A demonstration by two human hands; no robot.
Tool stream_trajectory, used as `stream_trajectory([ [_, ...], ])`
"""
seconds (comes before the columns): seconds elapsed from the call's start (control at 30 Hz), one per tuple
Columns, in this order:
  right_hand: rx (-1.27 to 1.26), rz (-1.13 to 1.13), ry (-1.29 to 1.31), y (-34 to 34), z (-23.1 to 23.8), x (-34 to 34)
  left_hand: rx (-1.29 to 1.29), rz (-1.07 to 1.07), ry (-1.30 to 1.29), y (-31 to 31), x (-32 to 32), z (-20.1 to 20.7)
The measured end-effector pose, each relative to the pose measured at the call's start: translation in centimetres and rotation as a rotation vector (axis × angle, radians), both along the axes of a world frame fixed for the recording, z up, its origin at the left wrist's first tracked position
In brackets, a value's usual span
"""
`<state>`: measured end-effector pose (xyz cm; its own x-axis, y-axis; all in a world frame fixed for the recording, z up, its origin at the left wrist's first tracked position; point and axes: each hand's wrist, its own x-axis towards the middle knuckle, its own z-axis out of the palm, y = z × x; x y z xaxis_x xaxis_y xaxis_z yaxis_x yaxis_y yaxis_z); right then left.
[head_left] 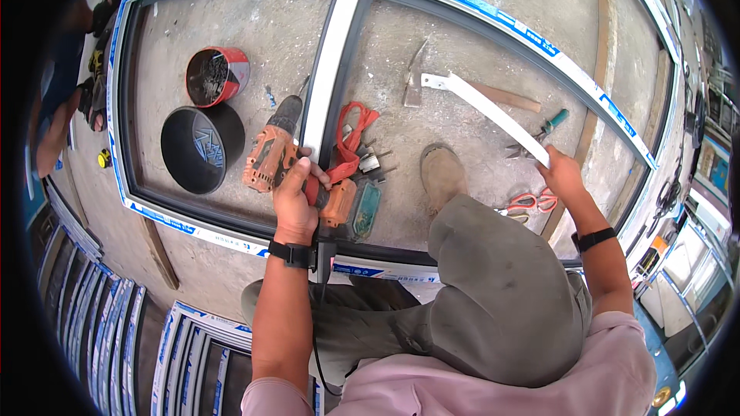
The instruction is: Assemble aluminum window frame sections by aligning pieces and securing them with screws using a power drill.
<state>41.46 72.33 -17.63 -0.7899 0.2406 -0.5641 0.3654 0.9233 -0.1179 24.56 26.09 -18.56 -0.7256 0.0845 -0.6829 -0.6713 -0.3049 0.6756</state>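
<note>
My left hand is wrapped round the grip of an orange cordless drill, whose black chuck points away beside the frame's white middle bar. In my right hand is the near end of a white flat strip with holes at its far end. That strip slants over a hammer with a wooden handle lying on the floor. Green-handled pliers and red-handled scissors lie close to my right hand. Beside the drill are a red strap and a teal piece.
A large window-like frame with blue-and-white film surrounds these things. Inside its left pane stand a red tin of small fasteners and a black bucket with long screws. More frames lie at lower left. Another person's arm shows at far left.
</note>
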Motion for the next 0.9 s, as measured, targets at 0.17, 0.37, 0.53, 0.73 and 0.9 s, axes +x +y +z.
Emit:
stream_trajectory([
  [0.17,0.119,0.042,-0.208,2.9,-0.9,1.9,0.071,-0.021,-0.006,-0.4,0.0,-0.6],
  [0.37,0.132,0.176,-0.290,-1.4,2.4,-7.7,0.108,0.015,0.026,-0.6,0.0,-0.1],
  [0.53,-0.431,0.615,0.577,-15.2,5.2,-24.1,0.085,0.080,0.016,-1.6,0.4,0.1],
  [0.73,-0.491,1.119,0.720,-34.5,3.7,-38.2,0.115,0.118,-0.002,-0.5,0.2,-0.3],
  [0.9,-0.139,1.231,0.323,-43.4,-1.4,-42.7,0.057,0.223,0.021,-0.4,0.6,0.2],
])
